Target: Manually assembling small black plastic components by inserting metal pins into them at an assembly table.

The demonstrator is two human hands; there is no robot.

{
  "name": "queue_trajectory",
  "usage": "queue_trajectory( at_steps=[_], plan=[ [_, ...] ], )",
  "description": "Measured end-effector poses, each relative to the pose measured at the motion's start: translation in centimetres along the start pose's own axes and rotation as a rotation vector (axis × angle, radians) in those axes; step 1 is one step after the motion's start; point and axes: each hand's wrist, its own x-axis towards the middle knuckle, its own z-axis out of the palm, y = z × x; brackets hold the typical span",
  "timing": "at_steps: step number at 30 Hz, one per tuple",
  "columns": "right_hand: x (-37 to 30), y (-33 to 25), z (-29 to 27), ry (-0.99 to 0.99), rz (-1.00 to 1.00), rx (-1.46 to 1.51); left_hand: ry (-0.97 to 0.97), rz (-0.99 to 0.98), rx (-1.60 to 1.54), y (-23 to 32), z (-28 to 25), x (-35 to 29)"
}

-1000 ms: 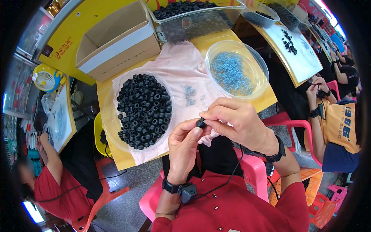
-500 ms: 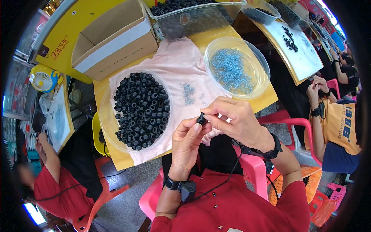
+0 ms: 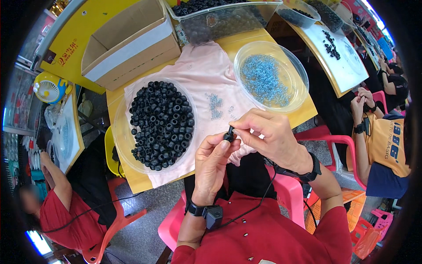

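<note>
My left hand [image 3: 212, 157] pinches a small round black plastic part with a hole [image 3: 227, 137] between thumb and fingertips, over the near edge of a pale pink cloth [image 3: 204, 66]. Thumb and forefinger of my right hand [image 3: 269, 136] close on a slim black piece [image 3: 231, 129] that meets the top of that part; whether the two are joined I cannot tell. To the left lies a round clear tray [image 3: 121, 145] heaped with black ring-like parts [image 3: 162, 125]. A round clear tub [image 3: 299, 94] at the right holds tiny clear-blue pieces [image 3: 266, 79], and a few more [image 3: 215, 106] lie loose on the cloth.
An open cardboard box [image 3: 132, 48] and a clear bin [image 3: 211, 27] of black parts stand at the table's far side. Co-workers sit at side tables, one in a red shirt [image 3: 72, 215] at left and one in a yellow shirt [image 3: 387, 141] at right.
The slim black piece now stands up a little more from the round part, tilted slightly. Both my hands stay almost in place. The co-worker at left has shifted their arm.
</note>
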Motion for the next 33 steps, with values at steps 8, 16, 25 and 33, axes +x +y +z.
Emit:
queue_trajectory(
  at_steps=[8,16,25,33],
  plan=[
    [-0.1,0.2,0.4,-0.015,-0.077,-0.066,0.003,0.011,-0.008,-0.3,-0.4,0.1],
    [-0.2,0.5,0.9,-0.037,-0.105,-0.113,0.071,-0.011,0.008,-1.0,-1.1,0.3],
    [-0.9,1.4,0.6,-0.122,0.003,0.002,0.045,-0.021,0.139,-1.0,-0.9,0.4],
    [-0.8,1.7,0.2,-0.089,-0.096,-0.169,0.086,0.025,0.205,-1.3,-0.5,0.8]
  ],
)
